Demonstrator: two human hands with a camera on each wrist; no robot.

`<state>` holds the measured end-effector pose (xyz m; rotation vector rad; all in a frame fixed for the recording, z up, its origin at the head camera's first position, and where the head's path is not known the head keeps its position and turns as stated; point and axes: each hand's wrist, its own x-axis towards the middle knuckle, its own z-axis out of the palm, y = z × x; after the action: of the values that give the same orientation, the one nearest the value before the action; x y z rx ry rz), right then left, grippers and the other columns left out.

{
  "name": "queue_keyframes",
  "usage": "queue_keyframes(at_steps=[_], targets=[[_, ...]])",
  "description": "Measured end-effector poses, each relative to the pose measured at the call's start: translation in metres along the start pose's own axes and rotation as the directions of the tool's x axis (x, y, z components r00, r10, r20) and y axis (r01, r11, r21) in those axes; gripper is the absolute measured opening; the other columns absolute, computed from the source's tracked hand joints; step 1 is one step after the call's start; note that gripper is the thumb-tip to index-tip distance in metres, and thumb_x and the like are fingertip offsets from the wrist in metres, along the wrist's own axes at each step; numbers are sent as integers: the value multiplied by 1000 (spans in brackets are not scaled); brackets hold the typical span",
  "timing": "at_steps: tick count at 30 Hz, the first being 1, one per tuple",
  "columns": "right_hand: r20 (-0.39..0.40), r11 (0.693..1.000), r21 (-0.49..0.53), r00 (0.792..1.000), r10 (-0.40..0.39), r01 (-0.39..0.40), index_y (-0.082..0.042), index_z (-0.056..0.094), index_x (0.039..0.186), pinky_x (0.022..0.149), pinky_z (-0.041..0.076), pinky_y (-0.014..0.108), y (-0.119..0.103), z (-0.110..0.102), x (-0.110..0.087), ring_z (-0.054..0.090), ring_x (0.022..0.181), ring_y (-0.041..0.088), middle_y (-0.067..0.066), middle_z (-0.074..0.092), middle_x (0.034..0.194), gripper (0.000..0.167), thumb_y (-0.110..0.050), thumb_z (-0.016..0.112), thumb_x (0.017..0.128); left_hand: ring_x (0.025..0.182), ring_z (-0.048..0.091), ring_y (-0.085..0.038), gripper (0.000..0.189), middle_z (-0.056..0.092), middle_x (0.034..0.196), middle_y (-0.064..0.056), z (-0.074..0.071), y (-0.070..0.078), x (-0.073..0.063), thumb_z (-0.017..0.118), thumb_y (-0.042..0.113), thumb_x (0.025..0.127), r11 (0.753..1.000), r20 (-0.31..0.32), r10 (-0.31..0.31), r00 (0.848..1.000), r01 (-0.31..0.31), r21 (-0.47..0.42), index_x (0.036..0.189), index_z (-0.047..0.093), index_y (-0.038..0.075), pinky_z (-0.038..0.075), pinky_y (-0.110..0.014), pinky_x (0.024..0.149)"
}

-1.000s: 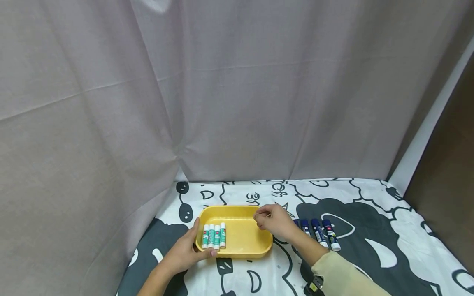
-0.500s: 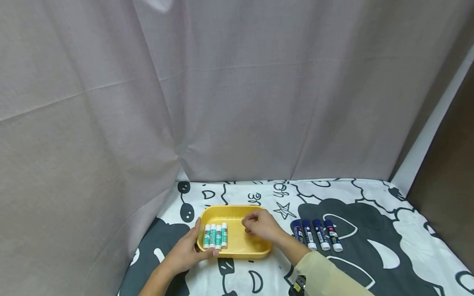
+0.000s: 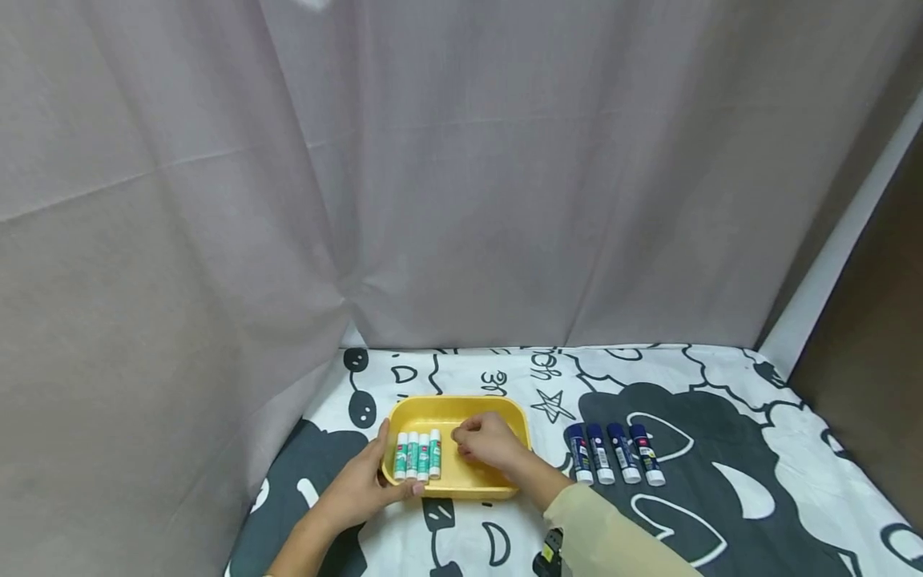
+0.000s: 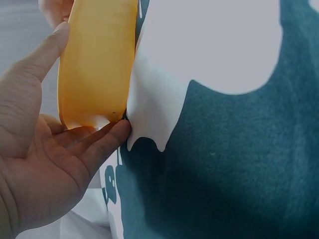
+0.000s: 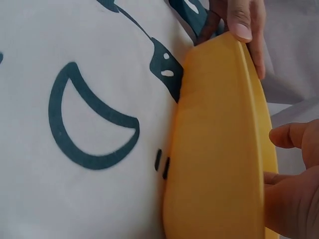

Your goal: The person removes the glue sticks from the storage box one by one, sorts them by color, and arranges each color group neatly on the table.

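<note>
Left grip (image 3: pixel 360 485) clasped the yellow tray (image 3: pixel 461 482) by its left end, where four green-labelled glue sticks (image 3: pixel 413 458) lay; right grip (image 3: pixel 493 443) hung beside them, contents unclear; a light touch seemed best

The left hand (image 3: pixel 358 490) grips with its thumb spread well apart from the fingers, its bare left forearm (image 3: pixel 308 538) slanting up from below. The right hand (image 3: pixel 492 442) holds its fingers bent, back upward, the bare right wrist (image 3: pixel 537 479) emerging from a pale sleeve (image 3: pixel 609 533).
</note>
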<state>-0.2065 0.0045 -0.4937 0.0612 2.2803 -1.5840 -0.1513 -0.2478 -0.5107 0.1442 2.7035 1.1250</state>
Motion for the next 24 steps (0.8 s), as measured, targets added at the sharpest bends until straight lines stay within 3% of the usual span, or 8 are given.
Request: queue_keyframes(at_steps=[7,12,24], targets=[[35,993,105,998,51,-54,9,71,125,88,68,38,-1,12,2,76,98,26,20,77,112,31,-14,69,105,151,55,-37,134,43,175,-20,0,0,-1,93,61,84,1000,2,16,1000,-16,-7,179,14,10,45,-64,124],[71,981,177,995,66,-78,11,69,126,88,69,40,-3,17,4,77,96,27,22,77,112,32,-11,68,103,147,57,-35,132,46,173,-20,0,-1,1,92,61,85,999,-6,36,999,-36,2,179,14,11,47,-62,123],[66,977,183,993,95,-106,11,65,131,87,69,41,-4,27,7,76,95,24,21,75,114,36,-6,72,99,152,54,-39,132,46,173,-20,0,-1,1,93,60,85,1000,4,16,1000,-16,-2,179,15,11,45,-64,124]])
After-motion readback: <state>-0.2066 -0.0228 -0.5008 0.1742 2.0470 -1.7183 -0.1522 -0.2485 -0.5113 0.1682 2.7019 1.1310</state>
